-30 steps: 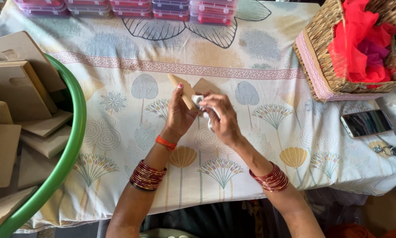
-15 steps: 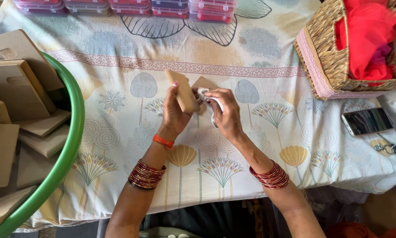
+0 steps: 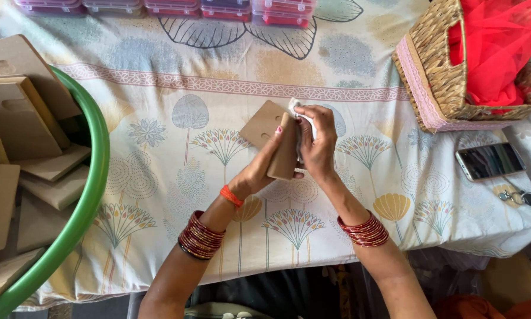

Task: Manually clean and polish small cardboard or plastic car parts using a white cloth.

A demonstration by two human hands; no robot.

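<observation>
Both forearms enter from the bottom edge, each with a stack of red bangles at the wrist; the left also carries an orange thread band. Left hand [image 3: 258, 172] is closed around a small tan wooden board [image 3: 284, 150], thumb along its near face, fingers wrapped behind; the board stands nearly upright, tilted slightly, held above the table [image 3: 177, 195] and not touching it. Right hand [image 3: 320, 145] is curled, fingers pressed together against the board's right edge, pinching a scrap of white cloth [image 3: 294, 106] that shows just above the fingertips. A second tan board [image 3: 260, 123], with a slot cut in it, lies flat on the table directly behind the left hand, partly hidden by the upright one. The table is covered by a pale cloth printed with stylised trees and leaves. To the left, a green tub [image 3: 85, 195] holds a pile of similar wooden boards [image 3: 17, 118], stacked loosely at varied angles. To the right, near the table's edge, a dark-screened phone [image 3: 490, 160] lies flat, with a set of keys [image 3: 516, 197] just beside it. Farther right, a woven basket [image 3: 439, 77] with a pink trim holds red fabric [image 3: 493, 47]. Along the far edge, a row of clear plastic boxes [image 3: 230, 9] with pink and red contents.
</observation>
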